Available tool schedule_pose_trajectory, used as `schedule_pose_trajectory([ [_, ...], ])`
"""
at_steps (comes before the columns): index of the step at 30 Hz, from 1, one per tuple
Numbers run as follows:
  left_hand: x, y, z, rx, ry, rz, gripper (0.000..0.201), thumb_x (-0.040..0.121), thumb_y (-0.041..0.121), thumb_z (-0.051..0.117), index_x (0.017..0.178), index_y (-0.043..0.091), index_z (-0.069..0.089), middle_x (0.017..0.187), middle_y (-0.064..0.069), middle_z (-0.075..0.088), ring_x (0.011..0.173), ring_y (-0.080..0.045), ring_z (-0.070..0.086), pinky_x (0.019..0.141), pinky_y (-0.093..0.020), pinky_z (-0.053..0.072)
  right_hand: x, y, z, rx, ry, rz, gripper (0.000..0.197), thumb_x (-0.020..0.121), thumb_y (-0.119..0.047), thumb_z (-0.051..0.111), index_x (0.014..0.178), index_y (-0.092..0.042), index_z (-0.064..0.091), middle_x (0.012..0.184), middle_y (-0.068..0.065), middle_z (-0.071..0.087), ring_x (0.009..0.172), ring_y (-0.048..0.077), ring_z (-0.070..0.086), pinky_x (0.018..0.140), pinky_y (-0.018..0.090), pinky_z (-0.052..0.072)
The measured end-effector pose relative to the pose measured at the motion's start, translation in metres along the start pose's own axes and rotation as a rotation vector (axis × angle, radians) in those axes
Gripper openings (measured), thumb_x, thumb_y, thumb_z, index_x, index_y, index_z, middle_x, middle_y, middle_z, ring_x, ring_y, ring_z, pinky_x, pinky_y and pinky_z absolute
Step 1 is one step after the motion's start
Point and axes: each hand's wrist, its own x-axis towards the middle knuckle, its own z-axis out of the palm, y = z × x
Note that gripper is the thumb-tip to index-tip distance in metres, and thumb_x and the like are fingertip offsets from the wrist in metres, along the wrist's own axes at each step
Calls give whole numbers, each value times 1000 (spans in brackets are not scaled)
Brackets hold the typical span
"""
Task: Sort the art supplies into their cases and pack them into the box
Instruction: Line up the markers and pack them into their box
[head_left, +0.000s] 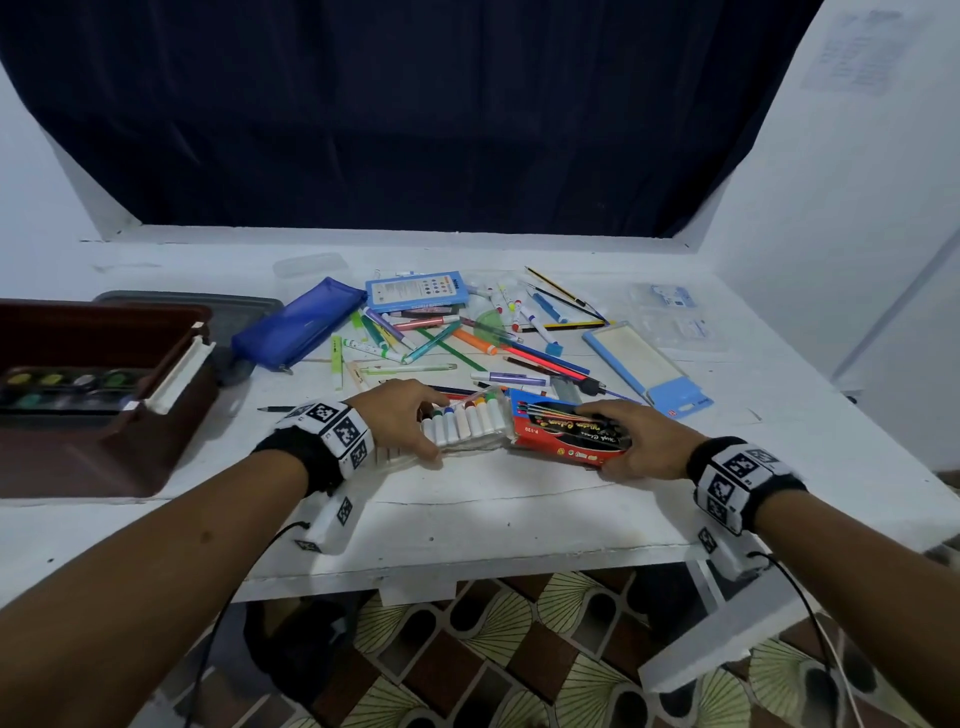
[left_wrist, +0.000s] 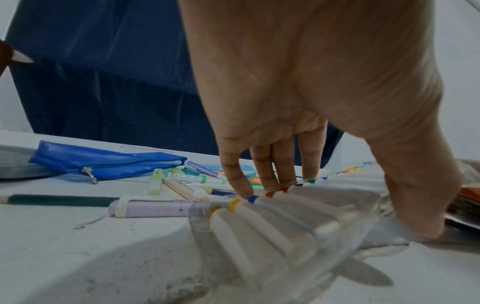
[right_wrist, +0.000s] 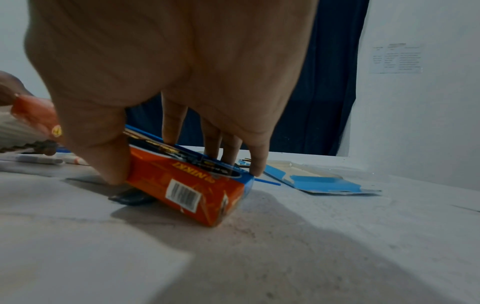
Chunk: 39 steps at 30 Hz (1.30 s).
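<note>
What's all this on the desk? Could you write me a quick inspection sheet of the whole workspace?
Surface: white table, scuffed.
Job's things: clear marker pack; red pencil box; blue pouch; brown box holding paints.
Clutter: loose pens and pencils; open blue case.
Grippers: left hand grips the marker pack; right hand grips the pencil box.
Cables: black wrist cable.
Surroundings: dark curtain, patterned floor.
</note>
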Motion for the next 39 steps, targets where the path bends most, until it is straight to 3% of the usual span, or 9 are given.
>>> schedule_pose_trajectory([
  [3,1,-2,1,63,-18,-4,88,60,44,87,137,23,51,124,3,62,108,-17,58,94,-35,50,2,-6,-1,-20,7,-8,77,71,-20,81,139,-28,45,125,-7,51,113,11,54,98,32,49],
  [7,3,-1,1,141,-53,12,84,60,42,87,134,24,53,118,3,64,105,-16,58,93,-38,51,5,-9,0,-158,-17,-31,81,65,-41,73,140,-31,45,130,-5,52,114,10,50,98,28,44],
  [11,4,-1,4,198,-66,25,87,63,44,85,138,21,49,124,0,59,108,-17,55,95,-36,49,9,-14,1,-291,-18,-28,78,73,-40,74,144,-33,42,133,-7,50,120,13,48,102,37,43],
  [16,4,-5,6,181,-99,42,87,65,42,85,141,21,47,128,0,57,111,-17,54,96,-34,48,9,-20,1,-373,-21,-11,80,66,-56,66,141,-41,43,132,-11,53,121,11,47,100,44,43],
  [22,2,-8,5,154,-119,74,86,67,37,86,142,26,45,132,0,53,116,-18,51,97,-33,45,4,-30,3,-322,-65,-31,73,75,-37,77,141,-35,46,138,-5,48,125,16,45,105,43,39],
  [25,4,-2,12,189,-110,106,85,65,40,86,139,24,48,127,2,56,110,-15,52,94,-32,47,4,-42,7,-426,-78,-61,73,78,-40,74,144,-37,42,141,-3,45,129,20,39,107,48,32],
  [31,13,5,19,141,-18,62,91,60,47,86,138,21,47,128,3,57,110,-16,53,95,-36,48,10,-46,16,-372,-25,1,75,75,-47,74,142,-37,44,134,-7,51,122,17,45,100,44,39],
  [35,13,0,24,93,-53,49,98,61,43,88,143,22,39,138,2,53,121,-17,52,100,-35,46,6,-43,15,-68,-29,28,75,78,-32,79,144,-31,42,131,-12,49,117,11,50,102,34,42],
  [39,3,-9,23,-15,30,-4,88,65,51,83,140,25,44,139,4,52,120,-16,53,98,-36,47,2,-13,-12,-10,219,151,49,88,-8,63,135,-20,55,133,-3,55,116,19,55,100,36,47],
])
